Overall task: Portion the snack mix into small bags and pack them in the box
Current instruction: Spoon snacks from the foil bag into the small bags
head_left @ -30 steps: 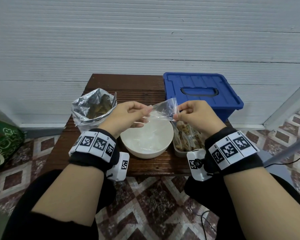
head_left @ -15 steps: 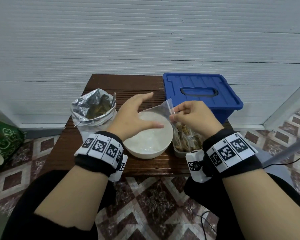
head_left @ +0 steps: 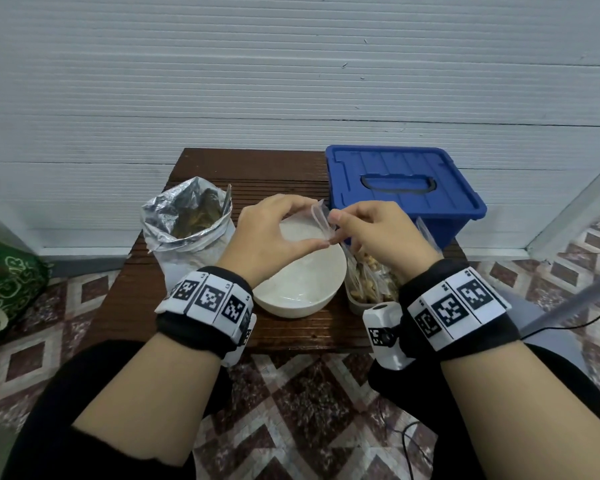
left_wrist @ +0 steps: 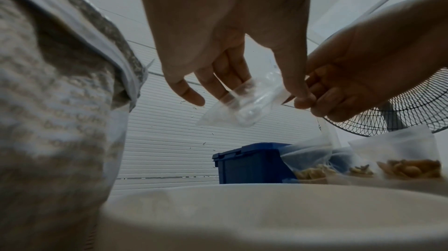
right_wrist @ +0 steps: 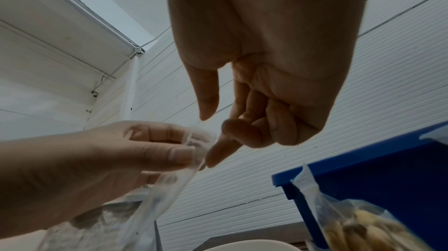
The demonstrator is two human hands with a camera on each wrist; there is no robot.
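Over the white bowl (head_left: 302, 285), both hands hold a small, clear, empty bag (head_left: 321, 220). My left hand (head_left: 310, 223) pinches its mouth between thumb and fingers; the bag (left_wrist: 242, 107) hangs below those fingers in the left wrist view. My right hand (head_left: 335, 230) pinches the opposite edge with its other fingers curled, and its index finger (right_wrist: 218, 152) reaches to the bag's rim (right_wrist: 191, 140). The open foil snack bag (head_left: 187, 220) stands left of the bowl. At the back right sits the blue box (head_left: 402, 188), lid closed.
A clear tub with several filled small bags (head_left: 371, 278) stands right of the bowl, under my right wrist. The small wooden table (head_left: 257, 168) ends just beyond the bowl's near side. A fan (left_wrist: 400, 113) stands to the right, and a green cushion (head_left: 4, 289) lies on the floor at left.
The left hand let go of the small bag half a second ago and spread over the bowl. It has now returned and pinches the bag's mouth again. The right hand kept its hold.
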